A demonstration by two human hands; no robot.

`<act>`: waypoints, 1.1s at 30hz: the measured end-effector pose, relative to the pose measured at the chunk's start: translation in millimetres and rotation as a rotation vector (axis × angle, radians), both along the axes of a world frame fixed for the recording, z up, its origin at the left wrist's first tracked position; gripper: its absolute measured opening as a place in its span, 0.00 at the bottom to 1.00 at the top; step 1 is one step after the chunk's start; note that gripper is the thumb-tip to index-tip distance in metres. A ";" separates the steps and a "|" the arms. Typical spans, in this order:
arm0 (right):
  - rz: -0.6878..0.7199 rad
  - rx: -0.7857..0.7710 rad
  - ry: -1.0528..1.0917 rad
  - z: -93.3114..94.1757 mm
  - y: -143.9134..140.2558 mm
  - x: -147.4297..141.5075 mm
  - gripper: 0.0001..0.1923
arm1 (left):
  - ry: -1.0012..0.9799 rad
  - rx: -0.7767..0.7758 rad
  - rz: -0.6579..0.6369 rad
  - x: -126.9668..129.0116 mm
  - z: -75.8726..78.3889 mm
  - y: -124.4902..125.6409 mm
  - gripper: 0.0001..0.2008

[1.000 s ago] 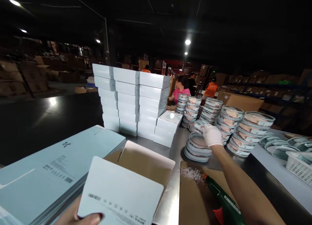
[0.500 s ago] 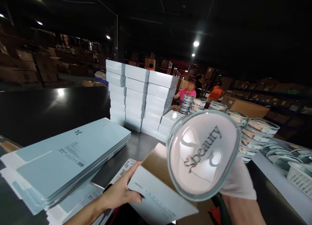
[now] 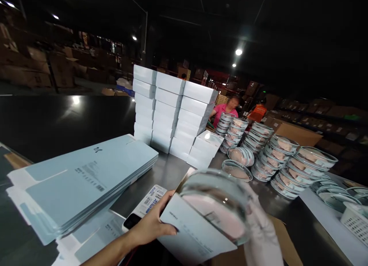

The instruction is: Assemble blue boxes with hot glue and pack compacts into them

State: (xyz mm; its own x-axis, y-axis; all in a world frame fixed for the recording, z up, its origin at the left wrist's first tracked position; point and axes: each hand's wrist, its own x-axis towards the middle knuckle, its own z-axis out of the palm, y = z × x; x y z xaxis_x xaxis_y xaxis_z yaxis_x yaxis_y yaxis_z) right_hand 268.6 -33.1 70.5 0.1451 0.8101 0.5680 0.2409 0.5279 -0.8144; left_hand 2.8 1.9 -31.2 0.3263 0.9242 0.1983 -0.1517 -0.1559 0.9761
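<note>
My left hand (image 3: 152, 223) is closed on the edge of a pale blue-white carton (image 3: 195, 231), thumb on the front panel and fingers at the side. The carton's top is open and tilted to the right. In my right hand (image 3: 260, 220), which wears a white glove, is a stack of clear glass bowls (image 3: 214, 193) with something pale pink in it. The stack is blurred by motion and tilted, its left part at the carton's opening and partly behind the front panel. How many bowls it has, I cannot tell. The right fingers are partly hidden behind the glass.
Flat folded cartons (image 3: 86, 174) lie at left, beside a white labelled device (image 3: 149, 200). Closed white boxes (image 3: 169, 108) are stacked ahead. Several stacks of glass bowls (image 3: 304, 170) and a white basket (image 3: 355, 223) stand at right. A person in pink (image 3: 222, 109) is beyond the boxes.
My right hand has tipped the glass bowls and lowered them leftward to the carton's opening; their printed bottom faced me before. My left hand keeps its hold on the carton. The view has shifted slightly.
</note>
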 end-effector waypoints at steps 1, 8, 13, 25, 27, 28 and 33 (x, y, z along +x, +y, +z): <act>-0.022 -0.014 0.030 -9.5 -4.8 -6.1 0.20 | -0.010 -0.008 0.011 2.8 -4.0 -1.9 0.56; 0.190 -0.019 0.193 -67.8 -2.7 -32.8 0.41 | -0.055 0.228 0.093 -2.2 -5.5 -13.8 0.54; -0.063 -0.186 0.164 -85.3 0.4 -59.3 0.32 | 0.153 0.438 0.207 8.8 18.3 -20.4 0.26; -0.672 -0.703 -0.654 -68.6 -44.6 105.8 0.20 | 0.396 0.259 0.119 -11.1 32.3 -18.9 0.16; -0.560 -0.955 -0.593 -73.4 -56.8 134.4 0.15 | 0.462 0.254 0.050 -21.7 32.4 -14.5 0.22; -0.495 -1.012 -0.490 -75.6 -61.7 141.5 0.13 | 0.488 0.251 0.028 -25.6 32.2 -12.3 0.24; -0.328 -0.994 -0.045 -83.1 -87.1 132.2 0.20 | 0.558 0.228 -0.007 -32.3 35.4 -0.3 0.28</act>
